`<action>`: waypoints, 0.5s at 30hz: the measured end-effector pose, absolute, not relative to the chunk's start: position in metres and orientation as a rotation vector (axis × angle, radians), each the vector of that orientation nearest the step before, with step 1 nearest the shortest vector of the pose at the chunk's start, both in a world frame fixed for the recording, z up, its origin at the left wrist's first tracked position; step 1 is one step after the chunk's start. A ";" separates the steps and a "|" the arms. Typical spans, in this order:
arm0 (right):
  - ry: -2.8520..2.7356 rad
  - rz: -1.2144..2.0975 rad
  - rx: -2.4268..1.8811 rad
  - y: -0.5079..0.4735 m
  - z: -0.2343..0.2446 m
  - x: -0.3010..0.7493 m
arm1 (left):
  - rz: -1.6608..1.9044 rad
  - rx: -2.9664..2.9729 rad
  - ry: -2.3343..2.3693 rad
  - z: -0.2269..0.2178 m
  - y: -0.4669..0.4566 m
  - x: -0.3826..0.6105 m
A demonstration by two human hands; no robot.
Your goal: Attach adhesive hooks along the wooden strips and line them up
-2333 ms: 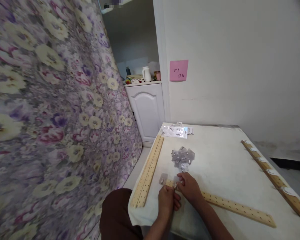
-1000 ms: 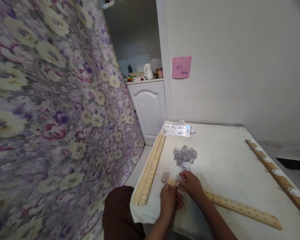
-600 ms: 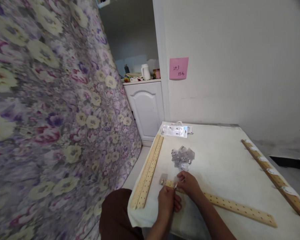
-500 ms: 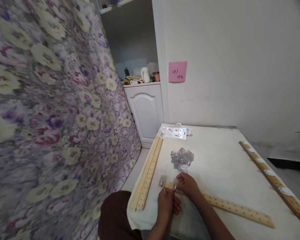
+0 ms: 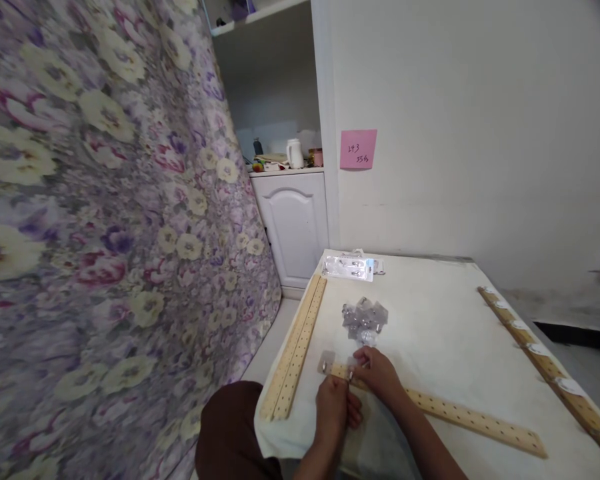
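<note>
A long wooden strip with rows of small holes (image 5: 470, 420) lies across the near part of the white table (image 5: 445, 333). My left hand (image 5: 334, 405) and my right hand (image 5: 377, 375) meet at its left end, fingers curled and pinched around a small clear hook (image 5: 351, 373) pressed on the wood. Another clear hook (image 5: 325, 362) sits at the very tip of the strip, beside my left hand. A pile of clear hooks (image 5: 365, 319) lies just beyond my right hand.
Two more holed wooden strips (image 5: 295, 347) lie along the table's left edge; another strip with hooks on it (image 5: 545, 357) runs along the right edge. A blister pack (image 5: 349, 267) lies at the far edge. Floral fabric (image 5: 105, 233) hangs left; a white cabinet (image 5: 293, 223) stands behind.
My hands stay at the strip's left end with only slight finger shifts. The camera view has wobbled a little; nothing on the table has moved.
</note>
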State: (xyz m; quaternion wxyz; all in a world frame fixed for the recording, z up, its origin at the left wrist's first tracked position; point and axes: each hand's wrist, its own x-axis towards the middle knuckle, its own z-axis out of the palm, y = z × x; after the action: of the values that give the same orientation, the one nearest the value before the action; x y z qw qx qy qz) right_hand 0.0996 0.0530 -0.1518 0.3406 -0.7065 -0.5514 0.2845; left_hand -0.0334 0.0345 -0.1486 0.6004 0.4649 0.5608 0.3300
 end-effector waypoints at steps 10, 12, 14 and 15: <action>-1.421 0.751 -1.891 0.056 -0.155 0.099 | 0.717 1.085 1.334 -0.147 0.037 -0.032; -1.425 0.737 -1.891 0.056 -0.155 0.098 | 0.723 1.093 1.335 -0.145 0.037 -0.032; -1.428 0.722 -1.888 0.056 -0.154 0.098 | 0.735 1.101 1.328 -0.144 0.036 -0.032; -1.430 0.714 -1.886 0.055 -0.154 0.098 | 0.741 1.104 1.323 -0.144 0.035 -0.032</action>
State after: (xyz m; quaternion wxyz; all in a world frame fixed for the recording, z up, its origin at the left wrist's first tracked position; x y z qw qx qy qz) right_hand 0.0976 0.0550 -0.1542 0.3287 -0.7205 -0.5462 0.2730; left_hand -0.0320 0.0353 -0.1442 0.5916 0.4747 0.5686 0.3184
